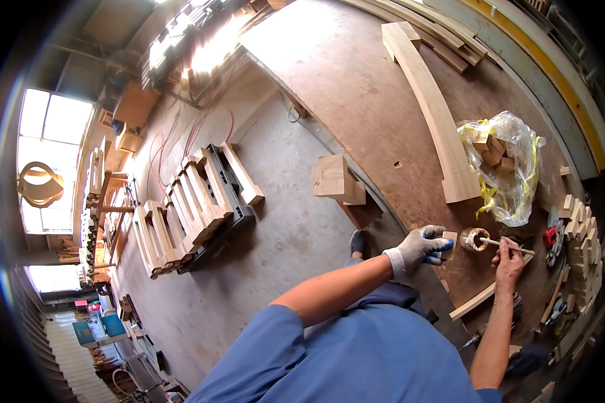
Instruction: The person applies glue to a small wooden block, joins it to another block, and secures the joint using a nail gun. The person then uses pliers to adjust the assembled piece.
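My left hand [420,250], in a pale glove with blue fingertips, is closed on a small wooden block [450,246] at the near edge of the brown worktable [356,101]. Bare, my right hand [509,260] pinches a thin wooden stick [516,248]. The stick's far end reaches into the mouth of a small stained jar [471,240], which stands between my hands; whether it has bristles is hidden. Just beyond the jar lies a clear plastic bag [519,141] with yellow strips and several wood pieces [496,156] inside.
A long curved timber [423,94] lies across the table. One wooden strip [474,303] rests by my right forearm; stacked small blocks [585,232] and hand tools [555,245] sit at right. Left of the table are a thick block [332,178] and a loaded black pallet [243,218].
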{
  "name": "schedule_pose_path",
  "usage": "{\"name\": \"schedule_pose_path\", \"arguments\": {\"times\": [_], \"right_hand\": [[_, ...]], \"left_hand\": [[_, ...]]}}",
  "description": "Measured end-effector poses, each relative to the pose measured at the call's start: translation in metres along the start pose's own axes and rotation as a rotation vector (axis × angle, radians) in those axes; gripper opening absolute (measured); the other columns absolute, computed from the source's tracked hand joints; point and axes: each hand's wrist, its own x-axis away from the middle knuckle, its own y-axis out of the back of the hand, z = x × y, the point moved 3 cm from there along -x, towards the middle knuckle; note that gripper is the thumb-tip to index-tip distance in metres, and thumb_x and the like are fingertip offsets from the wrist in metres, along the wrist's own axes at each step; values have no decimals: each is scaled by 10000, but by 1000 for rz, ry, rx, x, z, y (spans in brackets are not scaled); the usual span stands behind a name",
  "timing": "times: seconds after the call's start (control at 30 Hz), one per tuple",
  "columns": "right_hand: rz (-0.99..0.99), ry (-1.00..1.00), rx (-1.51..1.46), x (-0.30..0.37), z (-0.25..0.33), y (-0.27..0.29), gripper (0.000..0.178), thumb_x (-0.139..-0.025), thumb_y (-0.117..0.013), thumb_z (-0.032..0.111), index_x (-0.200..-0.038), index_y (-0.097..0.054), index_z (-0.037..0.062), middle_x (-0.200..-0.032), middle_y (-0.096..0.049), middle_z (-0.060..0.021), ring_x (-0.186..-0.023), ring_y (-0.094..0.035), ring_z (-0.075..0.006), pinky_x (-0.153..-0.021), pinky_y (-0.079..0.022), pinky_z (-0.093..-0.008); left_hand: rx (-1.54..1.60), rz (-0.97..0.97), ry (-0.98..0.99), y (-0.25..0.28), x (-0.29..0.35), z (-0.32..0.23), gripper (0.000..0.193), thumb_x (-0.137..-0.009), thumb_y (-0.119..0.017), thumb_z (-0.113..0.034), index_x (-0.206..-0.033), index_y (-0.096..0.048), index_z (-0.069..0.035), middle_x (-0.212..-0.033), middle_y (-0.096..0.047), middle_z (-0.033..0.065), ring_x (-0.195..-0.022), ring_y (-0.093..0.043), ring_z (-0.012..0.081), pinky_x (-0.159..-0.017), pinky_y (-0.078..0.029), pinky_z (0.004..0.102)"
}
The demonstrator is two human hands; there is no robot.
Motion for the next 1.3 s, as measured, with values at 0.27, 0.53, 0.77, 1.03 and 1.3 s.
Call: {"name": "schedule_pose_path", "arguments": {"times": [0.27, 0.53, 0.77, 1.03, 1.3], "right_hand": [[-53, 163, 48, 10, 0, 9, 217, -1098, -605, 230, -1133, -708, 42, -819, -701, -40, -633, -621, -82, -562, -516, -234], [-100, 198, 20, 31, 34, -11, 194, -1091, -619, 204, -1089, -713, 34, -816, -718, -53, -655, -654, -87, -604, -545, -247], [-189, 191, -1, 43, 31, 4, 200, -1072, -632, 197, -1082, -721, 18, -806, -732, -70, -651, -682, -115, -610, -560, -272], [-49, 223, 10, 39, 5, -15, 193, -1084, -621, 171, -1104, -705, -2, -823, -725, -67, -667, -691, -120, -607, -551, -273], [-235, 52, -257, 50, 22, 27, 281, -1103, -568, 250, -1097, -683, -6, -837, -713, -80, -653, -678, -134, -593, -567, -268]], "left_hand": [[-22, 87, 30, 1, -15, 0, 401, -1011, -733, -197, -1334, -599, 0, -1077, -688, 86, -883, -706, 175, -741, -639, 316], [78, 38, 12, 16, -30, 9, 398, -1088, -624, -353, -1320, -633, -29, -1109, -686, 96, -887, -691, 201, -772, -616, 345], [290, 112, 146, 20, -51, 24, 513, -1106, -567, -416, -1429, -549, -18, -1248, -688, 161, -1083, -703, 340, -909, -616, 442], [334, 183, 222, 8, -54, 26, 593, -1099, -527, -503, -1466, -546, -38, -1360, -662, 212, -1134, -699, 413, -889, -628, 467], [346, 210, 226, 10, -69, 33, 610, -1091, -535, -510, -1483, -541, -42, -1396, -647, 217, -1170, -684, 435, -928, -618, 478]]}}
